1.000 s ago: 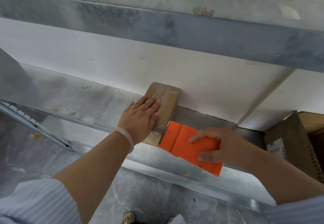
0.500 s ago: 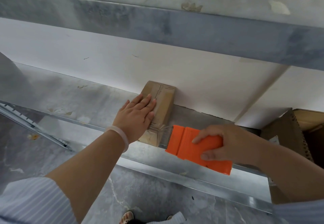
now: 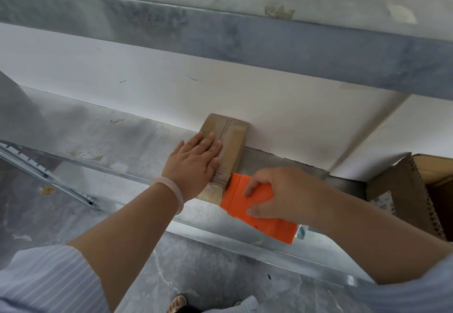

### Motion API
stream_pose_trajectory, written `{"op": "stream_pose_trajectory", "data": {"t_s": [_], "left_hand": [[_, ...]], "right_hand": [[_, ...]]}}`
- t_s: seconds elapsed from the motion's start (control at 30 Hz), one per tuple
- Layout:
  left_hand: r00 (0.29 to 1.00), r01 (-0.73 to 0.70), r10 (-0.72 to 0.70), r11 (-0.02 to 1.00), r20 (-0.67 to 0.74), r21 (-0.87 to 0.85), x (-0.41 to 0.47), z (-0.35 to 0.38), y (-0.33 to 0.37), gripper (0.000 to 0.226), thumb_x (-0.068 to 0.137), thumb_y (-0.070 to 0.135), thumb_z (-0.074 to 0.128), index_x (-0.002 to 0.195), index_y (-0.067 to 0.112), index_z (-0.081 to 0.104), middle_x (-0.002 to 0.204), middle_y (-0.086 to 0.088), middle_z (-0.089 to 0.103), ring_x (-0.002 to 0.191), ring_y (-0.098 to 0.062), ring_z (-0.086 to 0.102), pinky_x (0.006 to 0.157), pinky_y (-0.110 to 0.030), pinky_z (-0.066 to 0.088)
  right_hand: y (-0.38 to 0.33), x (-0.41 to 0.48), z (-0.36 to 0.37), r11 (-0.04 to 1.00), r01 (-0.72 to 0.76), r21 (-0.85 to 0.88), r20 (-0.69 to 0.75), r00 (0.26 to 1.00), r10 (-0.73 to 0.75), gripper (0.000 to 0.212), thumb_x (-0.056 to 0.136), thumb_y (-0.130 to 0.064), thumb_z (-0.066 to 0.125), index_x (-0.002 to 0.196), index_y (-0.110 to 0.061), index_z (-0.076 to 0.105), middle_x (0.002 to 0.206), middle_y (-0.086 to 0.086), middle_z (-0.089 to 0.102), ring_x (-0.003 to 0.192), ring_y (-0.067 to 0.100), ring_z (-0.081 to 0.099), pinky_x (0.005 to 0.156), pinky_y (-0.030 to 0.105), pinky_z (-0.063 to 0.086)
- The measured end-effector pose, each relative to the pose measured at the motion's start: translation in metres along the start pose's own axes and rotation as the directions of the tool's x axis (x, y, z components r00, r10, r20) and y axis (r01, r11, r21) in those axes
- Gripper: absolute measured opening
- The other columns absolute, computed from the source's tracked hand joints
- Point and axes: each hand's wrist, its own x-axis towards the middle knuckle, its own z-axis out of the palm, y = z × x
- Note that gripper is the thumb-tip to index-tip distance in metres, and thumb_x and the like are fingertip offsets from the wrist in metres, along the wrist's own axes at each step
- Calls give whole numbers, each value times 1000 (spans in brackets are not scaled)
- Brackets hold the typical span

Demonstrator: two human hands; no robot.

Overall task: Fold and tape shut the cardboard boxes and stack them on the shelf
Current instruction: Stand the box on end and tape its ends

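Note:
A small brown cardboard box lies on the grey metal shelf, its far end against the white wall. My left hand lies flat on the box's top, fingers together, pressing it down. My right hand grips an orange tape dispenser whose front edge touches the near right corner of the box. Clear tape runs along the top of the box and over its near end.
A large open cardboard carton stands on the shelf at the right. An upper shelf beam crosses overhead. A metal rail slants at the left. The shelf's front lip runs below my hands; grey floor and my feet lie beneath.
My right hand has brought the orange dispenser back to the box's near corner after pulling away to the right. My left hand has stayed flat on the box.

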Motion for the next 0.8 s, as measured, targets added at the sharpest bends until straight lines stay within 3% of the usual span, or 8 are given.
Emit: {"op": "stream_pose_trajectory", "data": {"t_s": [0.37,0.53,0.67,0.8], "left_hand": [[1000,7,-7,1000,10,0,-1,-1,2,80,81,60,-12,153,40,16,162,18,9,150,-9,1,121,-39,3],[1000,11,-12,1000,23,23,0,-1,2,54,101,49,9,154,39,14,162,17,6,150,-10,-1,121,-40,1],[1000,6,-7,1000,30,31,-1,-2,2,52,103,48,10,154,40,12,162,17,6,150,-9,-1,121,-40,1],[1000,-10,9,1000,23,16,-2,-5,1,52,103,46,11,154,39,14,162,17,9,150,-9,0,121,-38,2]], "right_hand": [[-23,9,-4,992,4,-126,22,1000,-2,23,77,-47,75,93,-45,58,93,-18,49,85,6,51,61,17,39],[-31,11,-1,989,-2,-146,8,1000,3,24,79,-42,75,100,-40,64,89,-18,49,87,9,52,58,18,36],[-28,9,3,993,-23,-115,-27,999,20,23,75,-44,77,90,-43,59,85,-19,49,87,8,53,64,24,42],[-18,-1,8,997,-41,-72,-39,998,39,25,74,-45,77,94,-43,61,92,-19,55,92,7,56,80,30,51]]}}
